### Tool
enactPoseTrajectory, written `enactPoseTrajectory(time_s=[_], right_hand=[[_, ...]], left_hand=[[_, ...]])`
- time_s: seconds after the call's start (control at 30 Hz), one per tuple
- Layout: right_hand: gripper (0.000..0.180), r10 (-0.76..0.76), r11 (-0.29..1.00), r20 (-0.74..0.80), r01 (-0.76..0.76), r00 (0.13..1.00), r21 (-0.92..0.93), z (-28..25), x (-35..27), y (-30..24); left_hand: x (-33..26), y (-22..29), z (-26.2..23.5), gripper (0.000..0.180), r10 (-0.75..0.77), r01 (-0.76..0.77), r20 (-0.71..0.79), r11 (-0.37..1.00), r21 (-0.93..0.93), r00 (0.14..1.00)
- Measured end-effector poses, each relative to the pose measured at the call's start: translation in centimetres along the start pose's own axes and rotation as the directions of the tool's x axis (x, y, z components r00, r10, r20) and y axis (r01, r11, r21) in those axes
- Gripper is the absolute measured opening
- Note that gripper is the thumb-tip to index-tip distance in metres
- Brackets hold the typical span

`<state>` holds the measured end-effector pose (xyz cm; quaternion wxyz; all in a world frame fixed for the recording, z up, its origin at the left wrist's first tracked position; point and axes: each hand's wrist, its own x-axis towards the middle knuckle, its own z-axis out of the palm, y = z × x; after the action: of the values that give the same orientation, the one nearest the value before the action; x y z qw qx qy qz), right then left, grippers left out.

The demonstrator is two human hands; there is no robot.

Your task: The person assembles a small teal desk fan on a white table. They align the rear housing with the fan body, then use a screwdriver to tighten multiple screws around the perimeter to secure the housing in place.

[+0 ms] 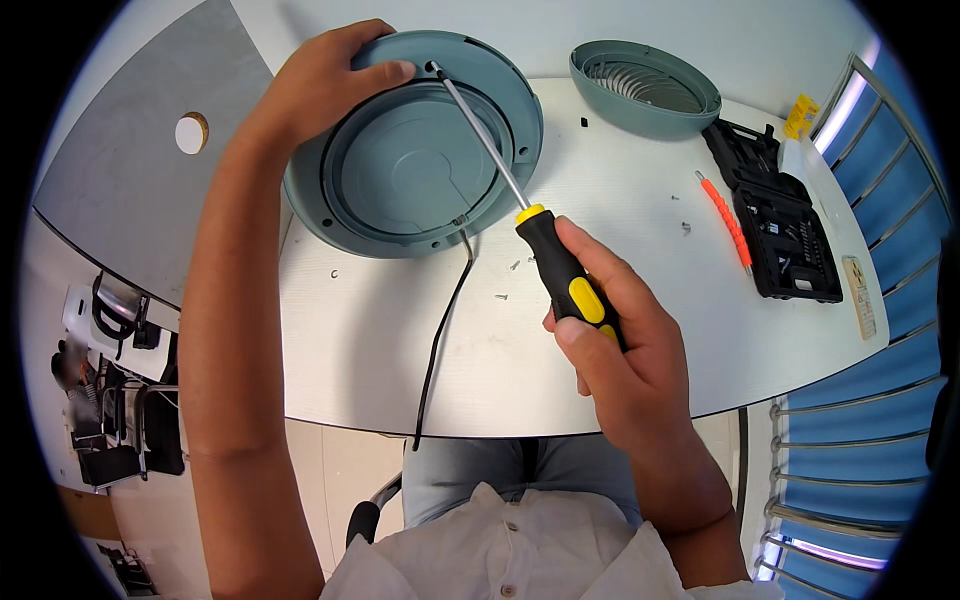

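Screwdriver (560,262) with a black and yellow handle sits in the right hand (620,360), fingers wrapped tight round the grip so the long shaft can reach across to the far rim of the round teal housing (415,160). Its tip meets the rim near the top, just beside the left thumb. The left hand (325,80) clamps that upper edge, fingers curled over it, seemingly to tilt the housing up off the white counter (620,180) and keep it from turning. A black cord (440,330) trails from the housing over the counter's near edge. Loose screws (505,285) lie near the handle, apparently set within reach. A teal grille (645,88) and an open black tool case (780,215) rest well apart on the right.
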<state>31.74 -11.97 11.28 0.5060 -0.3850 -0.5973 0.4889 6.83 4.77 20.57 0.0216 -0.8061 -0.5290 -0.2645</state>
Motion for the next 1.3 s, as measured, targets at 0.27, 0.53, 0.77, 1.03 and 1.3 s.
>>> enactPoseTrajectory(time_s=[0.27, 0.53, 0.77, 1.03, 1.3], right_hand=[[0.049, 0.054, 0.997, 0.016, -0.055, 0.998, 0.045, 0.4, 0.2, -0.4], [0.039, 0.042, 0.991, 0.068, -0.05, 0.997, 0.124, 0.4, 0.6, -1.5], [0.043, -0.004, 0.975, 0.04, -0.005, 0.999, 0.224, 0.2, 0.6, -1.3], [0.043, -0.017, 0.93, 0.143, -0.037, 0.99, 0.366, -0.7, 0.1, -0.7], [0.046, -0.081, 0.883, 0.197, -0.021, 0.977, 0.468, -0.4, 1.6, -0.4]], left_hand=[[0.2, 0.2, 0.0, 0.041, 0.03, -0.031, 0.02, 0.998, 0.049, 0.999], [0.4, -0.4, 0.1, 0.047, 0.018, -0.018, 0.003, 1.0, 0.005, 1.0], [0.5, 0.1, 0.1, 0.045, 0.006, -0.004, 0.036, 0.999, -0.043, 0.999], [0.0, -0.1, 0.0, 0.042, -0.029, 0.032, 0.062, 0.998, -0.057, 0.998], [-1.2, 0.7, 0.4, 0.023, 0.282, -0.308, -0.242, 0.949, -0.073, 0.928]])
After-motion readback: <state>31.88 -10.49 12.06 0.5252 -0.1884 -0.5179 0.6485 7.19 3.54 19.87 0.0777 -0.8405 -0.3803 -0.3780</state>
